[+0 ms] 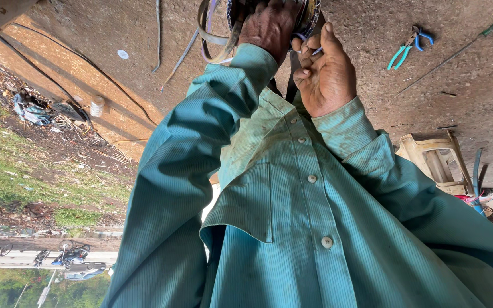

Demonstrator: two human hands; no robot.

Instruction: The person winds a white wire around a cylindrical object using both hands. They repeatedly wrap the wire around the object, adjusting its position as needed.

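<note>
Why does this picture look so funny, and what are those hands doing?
The camera sits on a person's head and looks straight down, so you see their own green shirt and both arms. That is why the road in the corner looks upside down. The left hand grips a round metal part with loose straps hanging off it; most of it is cut off by the edge. The right hand is curled shut, pinching what looks like a thin wire. On the bare ground lie blue-handled pliers and a long screwdriver.
</note>
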